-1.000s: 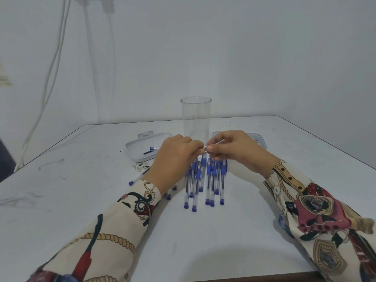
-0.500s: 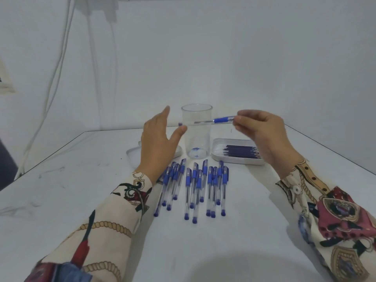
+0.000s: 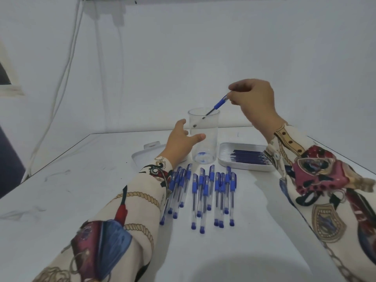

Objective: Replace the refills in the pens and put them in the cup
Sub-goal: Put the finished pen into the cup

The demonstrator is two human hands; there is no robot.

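From where I sit watching the head view, the biggest thing is the white, scuffed table top (image 3: 81,190) that fills the lower frame, with everything else laid out on it toward the far side. On it, right of centre, lies a shallow white rectangular tray (image 3: 223,159) holding a row of dark blue refills (image 3: 249,156), and left of centre a second flat white tray or lid (image 3: 142,155), mostly hidden behind the left wrist. Between them stands the tall clear plastic cup (image 3: 203,137), upright, with only a blue smudge showing at its bottom; I can't tell what that is. My left hand (image 3: 181,141) is spread, fingers relaxed, thumb on the near wall of the cup, steadying it, not clenched around it. My right hand (image 3: 251,100) is raised above and to the right of the cup, pinching the upper end of one clear pen with a blue grip (image 3: 215,106), tilted so its lower end has crossed the rim and sits inside the cup mouth. Nearer me, the group of clear blue-capped pens (image 3: 203,192) lies in loose rows on the table, about fifteen. I judge this as early: one pen is going in, the rows remain to be done
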